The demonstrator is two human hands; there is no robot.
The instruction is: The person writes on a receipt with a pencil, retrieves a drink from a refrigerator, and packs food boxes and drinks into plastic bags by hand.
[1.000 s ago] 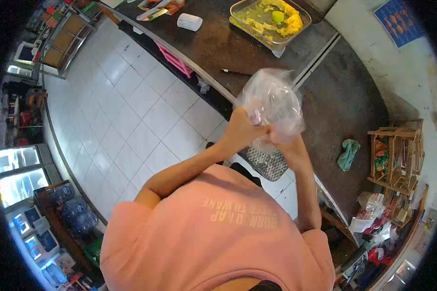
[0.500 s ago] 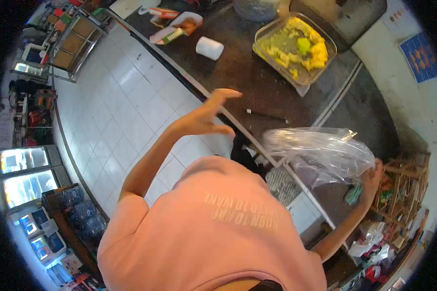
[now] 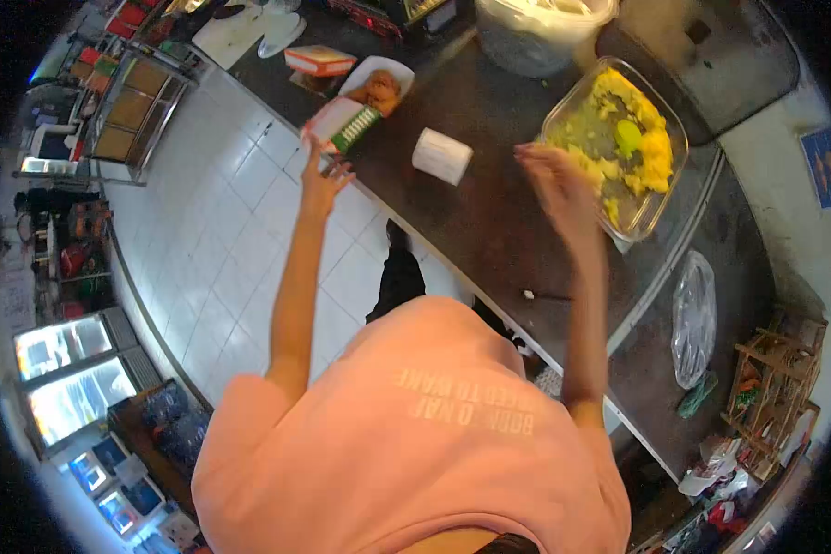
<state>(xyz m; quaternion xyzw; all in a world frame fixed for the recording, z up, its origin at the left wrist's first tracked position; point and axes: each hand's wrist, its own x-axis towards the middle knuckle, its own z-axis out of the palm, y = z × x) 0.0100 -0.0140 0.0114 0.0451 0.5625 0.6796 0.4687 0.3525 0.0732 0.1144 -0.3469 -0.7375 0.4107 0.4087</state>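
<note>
My left hand [image 3: 323,180] is at the table's front edge, fingers apart. Its fingertips reach the near edge of a red, white and green carton [image 3: 342,127]; whether they touch it I cannot tell. Behind the carton, brown food pieces lie in a white tray [image 3: 401,72]. My right hand [image 3: 563,185], slightly blurred, hovers over the dark table with fingers stretched out. It overlaps the left side of a glass dish [image 3: 653,226] of yellow mash, with a bright green item in it. A small white roll [image 3: 443,156] lies between my hands.
A clear plastic bag [image 3: 694,319] lies on the right table section, near green string [image 3: 697,395]. At the back stands a large tub [image 3: 535,42]. A thin dark stick [image 3: 549,296] lies near the front edge. A wooden rack [image 3: 774,374] stands at far right.
My right hand has let go of the plastic bag, now lying on the right, and moved left toward the dish. My left hand has moved forward to the carton. The view has shifted.
</note>
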